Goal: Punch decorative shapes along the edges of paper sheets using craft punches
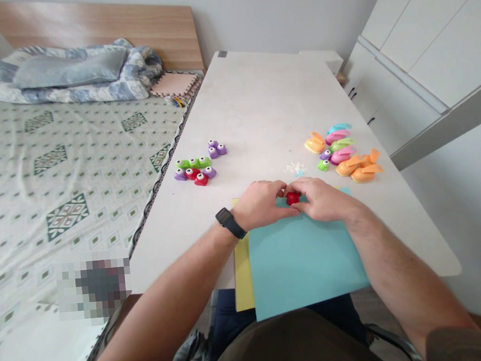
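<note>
View: head
Left hand [259, 206]: curled, holding the left side of a red craft punch [292, 198]
Right hand [320, 199]: curled over the punch's right side
Punch: on the far edge of a teal paper sheet [302, 265], overlapping yellow paper [243, 276]
Tabletop [259, 100]: small punches [195, 170] left, larger orange, pink and green punches [341, 152] right

On the far part of the white bench [259, 106] sit small green, purple and red craft punches [195, 170] on the left and big orange, pink and blue ones [341, 152] on the right. A bed [66, 162] with a rolled-up blanket [71, 74] is left. White cupboards [419, 58] stand right.
</note>
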